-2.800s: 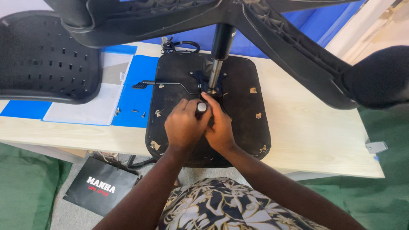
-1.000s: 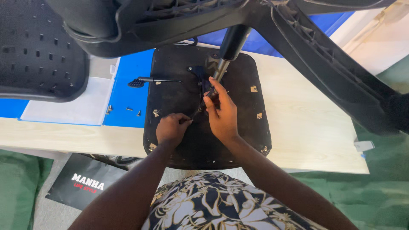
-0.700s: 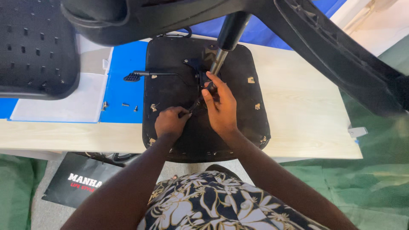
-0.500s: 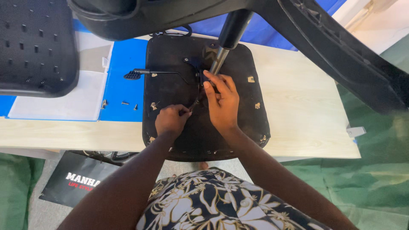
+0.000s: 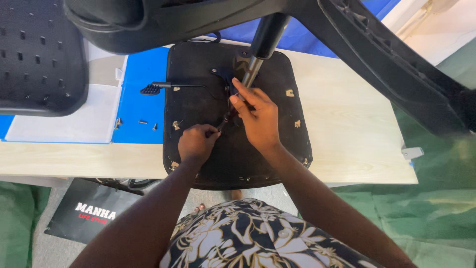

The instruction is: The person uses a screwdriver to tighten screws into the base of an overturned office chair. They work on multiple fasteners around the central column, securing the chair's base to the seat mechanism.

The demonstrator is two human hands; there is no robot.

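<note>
Here, your left hand [image 5: 196,143] pinches a thin black tool and your right hand [image 5: 258,114], half-closed, steadies the mechanism on the upturned chair seat [image 5: 198,109] mid-table; loose screws [image 5: 143,121] lie unfitted beside it.

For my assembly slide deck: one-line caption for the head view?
Left hand and right hand work at the mechanism beneath an upturned black chair seat on a wooden table.
</note>
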